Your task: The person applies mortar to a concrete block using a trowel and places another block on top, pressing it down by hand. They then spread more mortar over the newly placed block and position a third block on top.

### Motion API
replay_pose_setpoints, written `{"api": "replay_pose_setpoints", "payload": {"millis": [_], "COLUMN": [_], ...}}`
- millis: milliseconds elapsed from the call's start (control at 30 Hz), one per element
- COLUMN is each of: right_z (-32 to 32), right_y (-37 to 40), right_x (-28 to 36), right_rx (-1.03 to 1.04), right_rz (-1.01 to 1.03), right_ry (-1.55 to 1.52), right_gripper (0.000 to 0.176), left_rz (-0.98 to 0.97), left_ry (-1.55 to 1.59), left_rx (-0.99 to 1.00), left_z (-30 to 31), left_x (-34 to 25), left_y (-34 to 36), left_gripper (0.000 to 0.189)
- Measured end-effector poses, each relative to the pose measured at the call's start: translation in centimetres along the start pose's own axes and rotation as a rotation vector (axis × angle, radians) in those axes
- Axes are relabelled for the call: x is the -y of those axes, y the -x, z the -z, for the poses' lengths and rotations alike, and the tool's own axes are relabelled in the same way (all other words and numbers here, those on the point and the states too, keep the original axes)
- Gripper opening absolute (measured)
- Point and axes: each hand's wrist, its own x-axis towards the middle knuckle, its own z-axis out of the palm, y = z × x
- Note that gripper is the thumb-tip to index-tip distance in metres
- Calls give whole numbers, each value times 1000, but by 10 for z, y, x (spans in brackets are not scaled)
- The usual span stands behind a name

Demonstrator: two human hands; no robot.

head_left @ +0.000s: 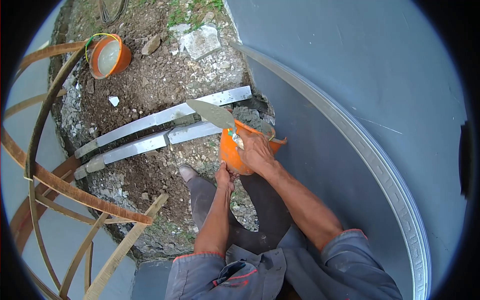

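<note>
Showing both hands at an orange bucket: the right hand [257, 152] closes around the handle of a trowel [212, 114], while the left hand [226, 176] curls against the bucket's lower edge, its fingertips partly hidden. The bucket [230, 151] stands tilted in front of the person's legs, its mouth turned forward, with grey mortar [248, 117] heaped inside and at the rim. Note the trowel's long axis: from the right hand, the blade extends forward and to the left, its tip pointing away from the body. In this view the blade overlaps the far rail [170, 115] and the narrow gap between it and the near rail [135, 148]; its height above them cannot be told. The right hand is the nearer to the blade; the left lies lower and closer to the body. Both rails run obliquely across rubble-strewn ground [150, 175]. A second orange bucket [124, 58], holding greyish liquid, stands farther off at upper left, well apart from both hands.
</note>
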Motion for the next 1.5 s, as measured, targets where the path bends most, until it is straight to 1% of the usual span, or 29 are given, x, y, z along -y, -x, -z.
{"api": "replay_pose_setpoints", "payload": {"millis": [133, 233, 300, 333, 400, 433, 467, 500, 533, 567, 600, 633, 667, 700, 833, 933, 1033, 1100, 1133, 1200, 1233, 1300, 1333, 1400, 1433, 1500], "right_z": [6, 5, 11, 11, 4, 3, 6, 11, 12, 10, 8, 8, 11, 13, 12, 10, 22, 19, 17, 22, 24, 36, 40, 48, 52, 57], "right_y": [-8, 0, -11, -14, -4, 3, 1, -6, -12, -11, -8, -8, -9, -12, -14, 1, -12, 1, 5, -8, -9, 12, 21, 36, 42, 56], "right_x": [3, 5, 7, 9, 7, 5, 6, 6, 6, 7, 10, 11, 10, 8, 13, 15, 25, 26, 23, 20, 17, 23, 25, 29, 30, 32], "right_rx": [-5, 73, 48, 41, 27, 45, 40, 26, 24, 34, 43, 37, 50, 69, 30, 78, 63, 137, 143, 17, 6, 156, 155, 146, 137, 106], "right_rz": [-8, -40, -50, -46, -11, -13, -16, -16, -15, -34, -49, -43, -46, -52, -33, -43, -53, -78, -86, -6, -1, -120, -123, -199, -200, -249], "right_ry": [-36, 23, -59, -56, 91, 95, 36, -23, -23, 39, 101, 98, 30, -34, 37, -16, -49, 65, 62, -60, -57, -168, -165, -362, -360, -319], "right_gripper": [38, 39, 38, 38, 38, 38, 39, 40, 40, 40, 40, 40, 39, 39, 40, 43, 45, 40, 40, 41, 41, 45, 45, 50, 50, 61], "left_rz": [23, 22, 28, 22, 13, 9, 8, 3, 6, 17, 22, 20, 14, 20, 24, 34, 37, 40, 48, 56, 41, 50, 45, 45, 6, -49], "left_ry": [-1, 23, 8, 10, 14, 12, 21, 13, -1, -13, -19, -23, -25, -15, 30, -15, -13, 40, 36, 0, -15, -18, -13, -40, -52, -114], "left_rx": [-20, -12, -15, -9, -12, -41, -37, 1, 31, -33, -40, -20, 4, -20, -26, -14, -16, 10, 5, 9, 21, 30, 43, 61, 68, 65], "left_z": [-6, 2, -2, -4, -5, -6, -4, -5, -5, -8, -2, -1, -4, -6, -6, 4, -3, 1, 6, 1, 0, 10, 14, 19, 21, 36], "left_x": [-8, 0, -8, -13, -8, -9, -9, -13, -13, -11, -7, -9, -14, -14, -16, -1, -13, -5, -1, -13, -14, -9, -10, -17, -21, -25], "left_y": [5, 9, 5, 1, 8, 8, 9, 9, 10, 7, 10, 10, 10, 13, 10, 17, 9, 14, 19, 17, 19, 14, 8, 0, -4, -20], "left_gripper": [43, 42, 42, 42, 42, 41, 41, 41, 41, 41, 41, 41, 41, 41, 41, 41, 40, 39, 39, 38, 39, 39, 40, 37, 35, 28]}}
